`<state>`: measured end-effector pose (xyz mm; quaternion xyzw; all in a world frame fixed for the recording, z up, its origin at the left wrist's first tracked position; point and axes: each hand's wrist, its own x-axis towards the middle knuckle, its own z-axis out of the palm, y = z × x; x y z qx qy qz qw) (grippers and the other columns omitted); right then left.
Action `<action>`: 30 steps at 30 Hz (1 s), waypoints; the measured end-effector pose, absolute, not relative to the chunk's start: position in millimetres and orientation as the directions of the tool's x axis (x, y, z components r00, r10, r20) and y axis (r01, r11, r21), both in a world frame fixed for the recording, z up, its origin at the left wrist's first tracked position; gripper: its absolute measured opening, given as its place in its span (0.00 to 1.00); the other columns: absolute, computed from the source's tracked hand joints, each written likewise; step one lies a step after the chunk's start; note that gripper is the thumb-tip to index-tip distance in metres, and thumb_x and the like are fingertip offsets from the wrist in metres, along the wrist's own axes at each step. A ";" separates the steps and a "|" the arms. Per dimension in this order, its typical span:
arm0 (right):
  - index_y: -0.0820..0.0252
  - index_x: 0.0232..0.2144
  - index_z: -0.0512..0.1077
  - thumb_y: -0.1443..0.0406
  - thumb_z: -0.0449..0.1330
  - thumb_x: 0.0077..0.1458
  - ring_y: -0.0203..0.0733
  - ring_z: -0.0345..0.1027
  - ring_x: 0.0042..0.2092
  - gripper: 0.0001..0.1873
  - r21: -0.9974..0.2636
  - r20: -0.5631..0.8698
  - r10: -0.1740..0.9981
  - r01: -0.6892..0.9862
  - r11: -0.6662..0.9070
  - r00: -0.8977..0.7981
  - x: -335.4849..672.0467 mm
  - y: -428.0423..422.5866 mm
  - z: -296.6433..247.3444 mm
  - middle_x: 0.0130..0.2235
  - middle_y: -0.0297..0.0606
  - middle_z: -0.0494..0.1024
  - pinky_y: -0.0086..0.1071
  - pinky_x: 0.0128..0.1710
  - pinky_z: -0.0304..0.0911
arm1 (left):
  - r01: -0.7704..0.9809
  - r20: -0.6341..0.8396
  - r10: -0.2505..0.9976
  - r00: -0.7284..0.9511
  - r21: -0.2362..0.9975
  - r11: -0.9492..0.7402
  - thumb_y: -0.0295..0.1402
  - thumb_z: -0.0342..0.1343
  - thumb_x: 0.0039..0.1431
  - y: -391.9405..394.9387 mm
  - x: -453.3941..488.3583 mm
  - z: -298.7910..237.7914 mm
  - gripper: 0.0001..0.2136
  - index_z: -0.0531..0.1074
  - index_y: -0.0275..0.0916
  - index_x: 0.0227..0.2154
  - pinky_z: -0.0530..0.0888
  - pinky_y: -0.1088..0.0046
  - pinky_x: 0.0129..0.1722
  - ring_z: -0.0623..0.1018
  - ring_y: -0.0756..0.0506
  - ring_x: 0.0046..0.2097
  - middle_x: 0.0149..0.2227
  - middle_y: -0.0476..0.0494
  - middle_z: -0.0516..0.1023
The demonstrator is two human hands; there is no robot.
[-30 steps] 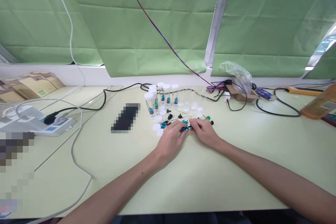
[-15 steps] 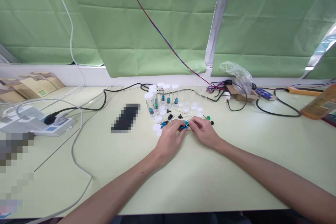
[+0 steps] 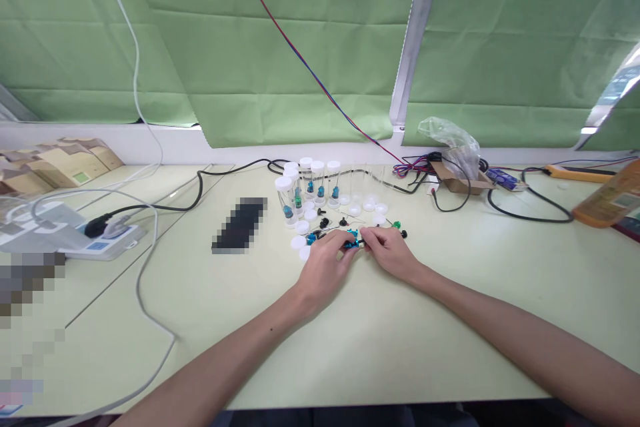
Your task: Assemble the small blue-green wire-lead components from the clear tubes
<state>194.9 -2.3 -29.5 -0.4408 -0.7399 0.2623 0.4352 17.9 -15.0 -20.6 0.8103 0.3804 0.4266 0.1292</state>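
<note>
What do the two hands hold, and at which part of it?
The left hand and right hand pinch one small blue part, each at its own end; finer detail is too small to tell.

Quick colour rundown, using the vials [image 3: 310, 180] as the anchor: they're clear with white lids, and the bits inside are teal-blue, plus one green. Just in front of them sit loose white caps [image 3: 299, 242], little black knobs [image 3: 324, 221] and a shiny metallic blue part [image 3: 353, 241], with a green bead [image 3: 397, 224] a bit off to the right. The counter [image 3: 350, 347] under them is a plain pale yellow-green. Behind them the blinds [image 3: 300, 47] are flat leaf green, crossed by a red-and-blue wire [image 3: 310, 70]. Left of them there's a black cable [image 3: 200, 187] and a white cable [image 3: 135, 80], and way off right an orange case [image 3: 607, 203].
</note>
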 end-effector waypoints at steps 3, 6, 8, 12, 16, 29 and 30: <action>0.60 0.18 0.61 0.55 0.47 0.66 0.33 0.53 0.23 0.26 -0.763 0.412 0.876 0.430 0.482 -0.251 194.7 -2.9 -30.1 0.18 0.29 0.61 0.29 0.27 0.51 | 0.501 0.604 0.723 0.336 0.535 -0.680 0.26 0.57 0.58 -14.6 17.5 -20.6 0.04 0.72 0.40 0.36 0.75 0.71 0.36 0.77 0.48 0.34 0.36 0.47 0.79; 0.60 0.18 0.61 0.56 0.47 0.66 0.32 0.53 0.22 0.26 -0.753 0.420 0.867 0.431 0.497 -0.267 194.5 -3.5 -30.4 0.18 0.29 0.60 0.29 0.27 0.51 | 0.486 0.606 0.727 0.323 0.553 -0.677 0.25 0.57 0.58 -14.1 17.2 -20.8 0.06 0.72 0.40 0.37 0.75 0.71 0.36 0.78 0.48 0.35 0.37 0.48 0.79; 0.60 0.18 0.61 0.56 0.47 0.66 0.32 0.53 0.22 0.25 -0.752 0.426 0.864 0.426 0.503 -0.268 194.6 -3.9 -30.1 0.18 0.28 0.60 0.29 0.27 0.51 | 0.477 0.603 0.730 0.320 0.563 -0.674 0.25 0.57 0.58 -13.6 17.2 -21.3 0.07 0.72 0.41 0.38 0.76 0.71 0.36 0.78 0.48 0.35 0.37 0.48 0.79; 0.59 0.18 0.60 0.56 0.47 0.66 0.32 0.53 0.22 0.25 -0.751 0.425 0.861 0.423 0.507 -0.278 194.8 -4.6 -28.7 0.18 0.28 0.59 0.29 0.26 0.51 | 0.484 0.618 0.719 0.318 0.546 -0.684 0.24 0.58 0.58 -12.5 17.6 -21.9 0.09 0.72 0.41 0.41 0.77 0.70 0.38 0.79 0.47 0.37 0.39 0.46 0.80; 0.59 0.19 0.59 0.56 0.48 0.65 0.33 0.51 0.23 0.24 -0.729 0.452 0.858 0.452 0.514 -0.246 194.2 -5.4 -27.9 0.19 0.28 0.58 0.30 0.26 0.49 | 0.491 0.650 0.686 0.327 0.503 -0.711 0.24 0.57 0.58 -11.9 17.3 -21.1 0.08 0.73 0.40 0.40 0.77 0.70 0.38 0.79 0.47 0.38 0.39 0.46 0.80; 0.59 0.34 0.69 0.59 0.50 0.66 0.34 0.60 0.26 0.13 -0.775 0.467 0.840 0.331 0.539 -0.276 194.2 -8.8 -24.5 0.30 0.33 0.70 0.29 0.28 0.57 | 0.503 0.681 0.667 0.301 0.481 -0.718 0.25 0.57 0.59 -11.7 17.3 -21.2 0.08 0.73 0.40 0.40 0.77 0.71 0.37 0.79 0.48 0.37 0.39 0.46 0.80; 0.59 0.33 0.68 0.59 0.50 0.66 0.34 0.60 0.26 0.13 -0.773 0.464 0.840 0.336 0.539 -0.280 194.3 -8.9 -24.0 0.29 0.33 0.70 0.29 0.28 0.56 | 0.504 0.683 0.666 0.299 0.480 -0.718 0.25 0.57 0.59 -11.8 17.0 -21.1 0.07 0.73 0.40 0.40 0.77 0.71 0.37 0.79 0.48 0.36 0.38 0.45 0.80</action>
